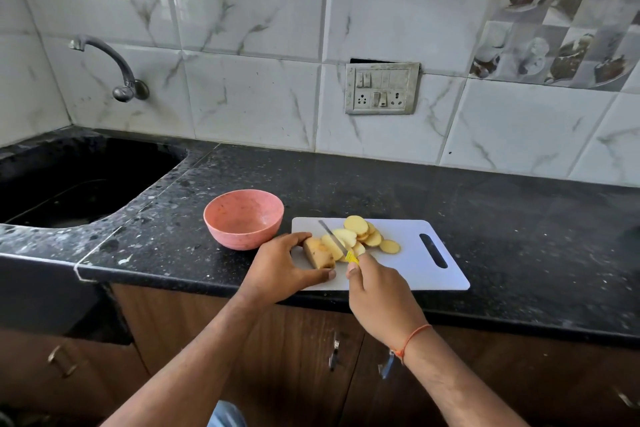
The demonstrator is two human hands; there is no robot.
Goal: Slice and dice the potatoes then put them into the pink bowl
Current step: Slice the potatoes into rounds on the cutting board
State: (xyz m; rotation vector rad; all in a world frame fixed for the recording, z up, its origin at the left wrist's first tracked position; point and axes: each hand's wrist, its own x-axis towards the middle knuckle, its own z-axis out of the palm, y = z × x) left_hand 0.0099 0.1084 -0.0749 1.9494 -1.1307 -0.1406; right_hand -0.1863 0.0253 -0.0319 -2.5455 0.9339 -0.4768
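Note:
A white cutting board [408, 265] lies on the black counter near its front edge. On its left end my left hand [282, 267] grips the uncut piece of potato [318, 253]. My right hand [377, 291] holds a knife [334, 239] with a yellow handle, its blade resting across the potato at the cut face. Several round potato slices [367, 234] are piled just right of the blade. The pink bowl [243, 218] stands empty on the counter, left of the board and touching its corner.
A black sink [79, 180] is sunk into the counter at the left, with a tap [117, 76] on the tiled wall above it. A switch and socket plate [381, 88] is on the wall behind. Brown cabinet doors with handles [334, 354] are below the counter.

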